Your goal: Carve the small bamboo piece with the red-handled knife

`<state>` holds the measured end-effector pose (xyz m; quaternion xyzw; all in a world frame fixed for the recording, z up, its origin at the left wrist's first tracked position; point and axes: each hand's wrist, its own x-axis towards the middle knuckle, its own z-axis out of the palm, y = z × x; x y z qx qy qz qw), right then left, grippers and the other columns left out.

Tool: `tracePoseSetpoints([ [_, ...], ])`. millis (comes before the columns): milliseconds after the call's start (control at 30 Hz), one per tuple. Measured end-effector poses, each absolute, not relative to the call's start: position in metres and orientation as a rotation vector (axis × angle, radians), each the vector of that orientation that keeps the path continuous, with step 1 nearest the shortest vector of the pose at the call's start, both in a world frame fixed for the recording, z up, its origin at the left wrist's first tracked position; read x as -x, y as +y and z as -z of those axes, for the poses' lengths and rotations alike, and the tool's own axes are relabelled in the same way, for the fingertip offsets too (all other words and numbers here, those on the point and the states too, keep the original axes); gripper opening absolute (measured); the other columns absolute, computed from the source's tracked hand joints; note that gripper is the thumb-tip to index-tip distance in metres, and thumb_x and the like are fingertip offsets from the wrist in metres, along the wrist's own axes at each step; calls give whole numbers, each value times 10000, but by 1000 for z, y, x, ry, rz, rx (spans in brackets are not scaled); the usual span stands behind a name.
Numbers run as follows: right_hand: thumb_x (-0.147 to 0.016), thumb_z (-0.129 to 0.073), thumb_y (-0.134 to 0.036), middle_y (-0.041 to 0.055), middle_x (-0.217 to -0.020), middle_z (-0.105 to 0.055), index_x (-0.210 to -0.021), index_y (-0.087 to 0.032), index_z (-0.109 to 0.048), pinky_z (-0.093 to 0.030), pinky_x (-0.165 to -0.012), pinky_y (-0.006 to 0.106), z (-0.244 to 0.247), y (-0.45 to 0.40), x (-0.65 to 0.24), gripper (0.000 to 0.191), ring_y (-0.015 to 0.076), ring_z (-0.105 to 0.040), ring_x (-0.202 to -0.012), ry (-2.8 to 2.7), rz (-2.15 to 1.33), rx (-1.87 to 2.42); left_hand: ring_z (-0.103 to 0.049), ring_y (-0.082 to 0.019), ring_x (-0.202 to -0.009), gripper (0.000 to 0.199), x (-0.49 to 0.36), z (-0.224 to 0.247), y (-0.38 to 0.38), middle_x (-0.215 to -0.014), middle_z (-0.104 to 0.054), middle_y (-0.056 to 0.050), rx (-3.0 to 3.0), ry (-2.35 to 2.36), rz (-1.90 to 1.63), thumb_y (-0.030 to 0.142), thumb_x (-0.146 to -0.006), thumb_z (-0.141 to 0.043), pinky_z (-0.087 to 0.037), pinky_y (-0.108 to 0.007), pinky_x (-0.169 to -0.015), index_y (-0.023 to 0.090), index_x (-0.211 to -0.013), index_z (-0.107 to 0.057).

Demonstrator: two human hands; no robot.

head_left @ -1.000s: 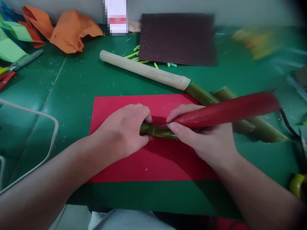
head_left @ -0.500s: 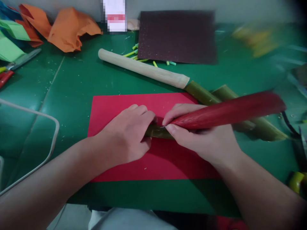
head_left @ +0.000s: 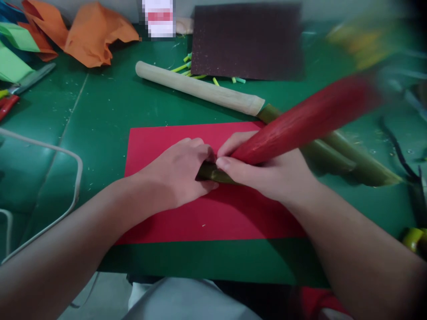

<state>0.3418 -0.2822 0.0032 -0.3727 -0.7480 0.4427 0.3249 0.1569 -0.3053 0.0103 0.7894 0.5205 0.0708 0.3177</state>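
A dark green bamboo piece (head_left: 222, 174) lies over a red sheet (head_left: 187, 226) on the green table. My left hand (head_left: 182, 171) is closed around its left end, holding it against the sheet. In my right hand (head_left: 263, 169) is a thick red handle (head_left: 300, 120), slanting up to the right, its far end blurred. Thumb and fingers pinch its lower end right above the bamboo piece. The tip of the tool is hidden by the fingers.
Behind the sheet lie a pale stick (head_left: 200, 91) and a dark board (head_left: 247, 42). Green bamboo pieces (head_left: 360, 164) are on the right. Orange paper (head_left: 90, 35) and scissors (head_left: 33, 80) lie at the back left, a white cable (head_left: 78, 169) nearer.
The red handle has tilted more steeply, and my right hand has moved slightly left, closer to my left hand. The whole view has shifted a little. Both holds are kept.
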Motion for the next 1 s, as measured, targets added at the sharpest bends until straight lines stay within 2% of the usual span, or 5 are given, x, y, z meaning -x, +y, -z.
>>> tracePoseSetpoints([
  [233,-807,-641,-227,-42,-596,-624,-594,-237,-615,-457,-524,237,-4,-276,-337,214,99,-569,-560,-1911,-1268,919,-599,-243,-1013,277,-156,-8,-304,-1050,-646,-62,-2051,1344,-249,267,-787,-703,-496,-401,-871,177,-1037,-628],
  [600,-779,-620,-206,-42,-618,-612,-661,-221,-601,-407,-478,228,1,-270,-337,120,80,-522,-531,-1925,-1304,716,-600,-246,-997,318,-150,0,-300,-1085,-643,-67,-2043,1227,-321,356,-809,-709,-485,-405,-855,186,-1056,-604],
  [700,-792,-623,-211,-36,-650,-629,-684,-222,-614,-416,-485,230,4,-269,-339,109,86,-534,-545,-1914,-1292,714,-613,-235,-936,389,-150,2,-300,-1032,-657,-48,-1993,1271,-378,422,-765,-753,-486,-384,-794,195,-1042,-600],
  [833,-823,-627,-252,-30,-645,-635,-700,-226,-637,-421,-485,233,5,-269,-340,126,96,-552,-555,-1922,-1250,727,-599,-194,-817,263,-148,1,-297,-899,-648,-23,-2032,1256,-442,384,-790,-738,-445,-326,-680,187,-902,-607],
  [1000,-826,-638,-228,-27,-619,-632,-671,-216,-610,-411,-468,236,3,-274,-338,157,100,-552,-537,-1911,-1195,742,-574,-194,-832,222,-144,1,-292,-844,-665,-11,-2256,1128,-452,389,-822,-727,-403,-350,-748,186,-841,-641],
])
